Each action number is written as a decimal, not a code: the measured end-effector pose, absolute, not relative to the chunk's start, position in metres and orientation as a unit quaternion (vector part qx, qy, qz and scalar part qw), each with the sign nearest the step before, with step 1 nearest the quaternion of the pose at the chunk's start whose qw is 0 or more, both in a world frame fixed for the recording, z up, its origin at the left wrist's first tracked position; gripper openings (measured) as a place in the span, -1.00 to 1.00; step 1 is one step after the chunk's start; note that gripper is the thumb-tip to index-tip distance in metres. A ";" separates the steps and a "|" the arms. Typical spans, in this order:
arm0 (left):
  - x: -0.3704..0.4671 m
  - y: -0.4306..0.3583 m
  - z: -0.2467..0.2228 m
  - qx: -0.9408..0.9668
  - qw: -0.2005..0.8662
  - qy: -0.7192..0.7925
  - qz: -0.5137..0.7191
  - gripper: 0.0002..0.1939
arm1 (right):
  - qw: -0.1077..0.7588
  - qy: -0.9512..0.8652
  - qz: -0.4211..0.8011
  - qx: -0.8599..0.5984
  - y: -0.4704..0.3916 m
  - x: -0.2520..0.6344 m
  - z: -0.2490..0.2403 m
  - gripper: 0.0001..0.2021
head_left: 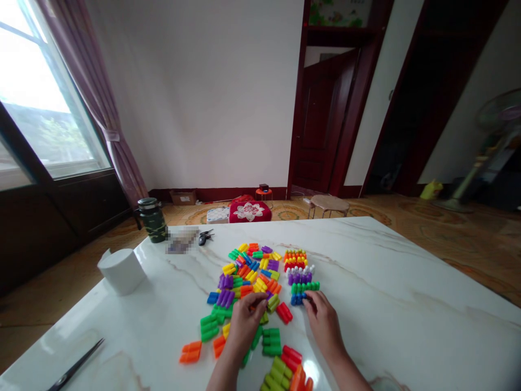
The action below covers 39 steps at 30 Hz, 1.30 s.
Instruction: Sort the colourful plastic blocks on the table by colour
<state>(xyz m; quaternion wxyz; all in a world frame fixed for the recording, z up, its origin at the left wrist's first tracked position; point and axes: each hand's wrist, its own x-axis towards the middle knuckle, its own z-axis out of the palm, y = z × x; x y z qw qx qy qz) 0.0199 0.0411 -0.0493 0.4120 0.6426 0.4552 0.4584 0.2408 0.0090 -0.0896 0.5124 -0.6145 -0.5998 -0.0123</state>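
Observation:
My left hand (245,321) is over the near part of a loose pile of coloured plastic building blocks. Its fingers are pinched together beside a yellow-green block (273,303); whatever is between them is hidden. To the right, my right hand (324,320) has thumb and forefinger closed at the right end of a short row of blue blocks (298,298). Behind that row stand other rows sorted by colour: green blocks (305,287), purple blocks with white tops (300,277), then red and orange ones (295,260). A red block (284,313) lies between my hands.
Green, orange and red blocks lie nearer me on the white marbled table (391,293). Toward the left are a toilet roll (122,271), a camouflage flask (152,220), black-handled snips (205,237) and dark tweezers (77,365). Stools and a fan stand beyond.

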 end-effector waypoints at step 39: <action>0.018 0.039 -0.048 0.649 0.409 0.462 0.444 -0.71 | 0.513 -0.577 0.052 -0.634 0.003 0.244 -0.081 -0.74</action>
